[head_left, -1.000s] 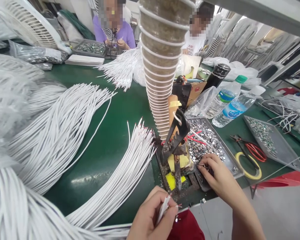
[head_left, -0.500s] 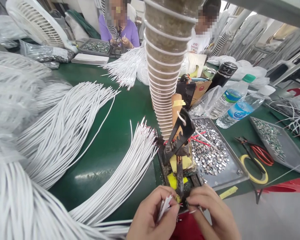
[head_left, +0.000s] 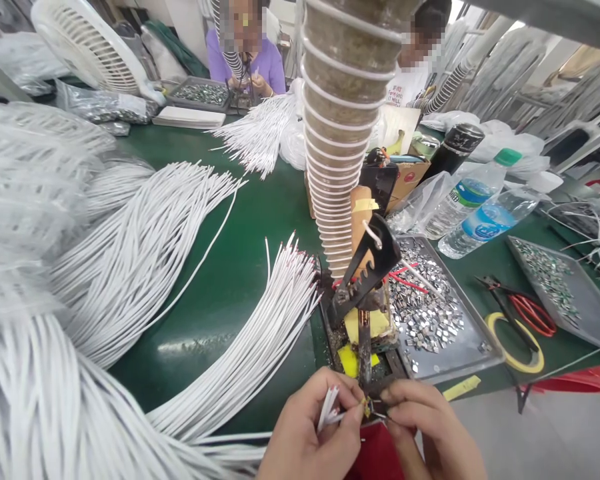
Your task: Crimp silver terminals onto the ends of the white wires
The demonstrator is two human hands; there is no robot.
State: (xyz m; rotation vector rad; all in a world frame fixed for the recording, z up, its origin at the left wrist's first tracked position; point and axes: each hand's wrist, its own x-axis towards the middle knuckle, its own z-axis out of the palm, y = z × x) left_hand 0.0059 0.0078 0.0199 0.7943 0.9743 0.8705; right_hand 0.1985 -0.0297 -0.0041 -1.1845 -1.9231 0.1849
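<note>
My left hand (head_left: 315,427) is closed round a few short-looking ends of white wires (head_left: 328,408), whose tips are reddish. Its thumb and forefinger pinch close to a small yellowish spot at the foot of a soldering iron. My right hand (head_left: 425,423) is closed in a pinch just opposite, on something thin and too small to name. The soldering iron (head_left: 364,347) stands tip down between and above both hands, fixed in a black notched bracket (head_left: 365,270) with a wooden handle (head_left: 362,227) above. A yellow sponge-like pad (head_left: 367,325) sits behind the iron.
A ribbed hose (head_left: 345,133) hangs over the bench. A tray (head_left: 473,347) of small metal pieces, pliers (head_left: 510,310), a tape roll (head_left: 537,363) and bottles (head_left: 485,223) lie right. Bundles of white wire (head_left: 250,340) spread left. Two people sit across.
The view has shifted slightly, so the bench appears further right. My fingertips have come closer together below the iron, and a thin shiny piece now shows between them.
</note>
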